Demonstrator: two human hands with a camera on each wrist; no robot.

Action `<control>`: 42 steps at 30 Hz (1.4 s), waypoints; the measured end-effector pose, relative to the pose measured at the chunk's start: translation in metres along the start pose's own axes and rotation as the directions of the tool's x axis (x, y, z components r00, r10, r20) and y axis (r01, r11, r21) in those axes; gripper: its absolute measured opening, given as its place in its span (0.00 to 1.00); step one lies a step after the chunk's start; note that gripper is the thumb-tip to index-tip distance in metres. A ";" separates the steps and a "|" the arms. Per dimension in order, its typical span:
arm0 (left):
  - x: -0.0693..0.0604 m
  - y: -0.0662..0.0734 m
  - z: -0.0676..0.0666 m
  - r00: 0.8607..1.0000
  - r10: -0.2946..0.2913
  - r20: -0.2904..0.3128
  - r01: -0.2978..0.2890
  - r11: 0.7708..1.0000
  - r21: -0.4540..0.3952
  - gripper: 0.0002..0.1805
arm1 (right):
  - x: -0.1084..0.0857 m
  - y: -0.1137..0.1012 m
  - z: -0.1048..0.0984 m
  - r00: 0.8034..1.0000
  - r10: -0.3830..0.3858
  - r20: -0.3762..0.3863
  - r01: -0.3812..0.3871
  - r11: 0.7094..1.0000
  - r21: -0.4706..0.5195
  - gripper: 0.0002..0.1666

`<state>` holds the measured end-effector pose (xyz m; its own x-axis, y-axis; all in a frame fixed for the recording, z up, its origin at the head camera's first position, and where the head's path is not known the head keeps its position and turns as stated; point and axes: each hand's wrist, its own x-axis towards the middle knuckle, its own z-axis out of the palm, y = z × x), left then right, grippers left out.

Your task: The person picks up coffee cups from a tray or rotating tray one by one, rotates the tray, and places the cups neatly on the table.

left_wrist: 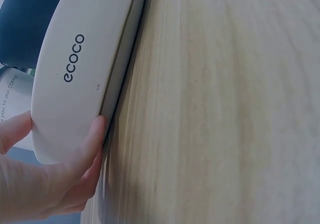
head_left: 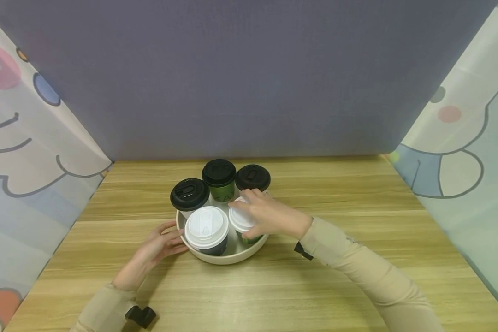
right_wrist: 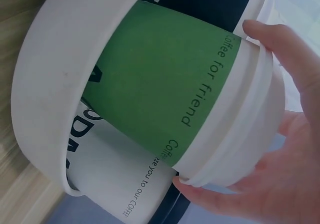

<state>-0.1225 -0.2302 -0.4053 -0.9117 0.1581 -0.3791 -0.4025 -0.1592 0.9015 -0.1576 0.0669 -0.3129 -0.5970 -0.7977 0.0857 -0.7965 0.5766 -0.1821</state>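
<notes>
Rt hand [head_left: 269, 216] on vert. lid-up cup [right_wrist: 170, 78]

One tabletop [head_left: 336, 203] carries one round tray [head_left: 226, 259], holding five cups [head_left: 223, 192]: two green, two white, one dark. Three lids [head_left: 218, 171] are black, two white.

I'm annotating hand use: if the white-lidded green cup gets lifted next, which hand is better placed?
Probably the right: the right hand grips the white-lidded green cup by its lid, while the left hand holds the round tray on the opposite side.
</notes>
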 end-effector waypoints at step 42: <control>0.000 0.001 0.001 1.000 -0.009 -0.007 0.009 1.000 -0.006 0.38 | -0.046 0.014 -0.055 0.981 0.057 -0.184 -0.044 0.996 0.075 0.41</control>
<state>-0.1234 -0.2297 -0.4041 -0.9086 0.1530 -0.3887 -0.4112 -0.1633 0.8968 -0.1466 0.1218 -0.2653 -0.6488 -0.7172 0.2543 -0.7602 0.5959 -0.2588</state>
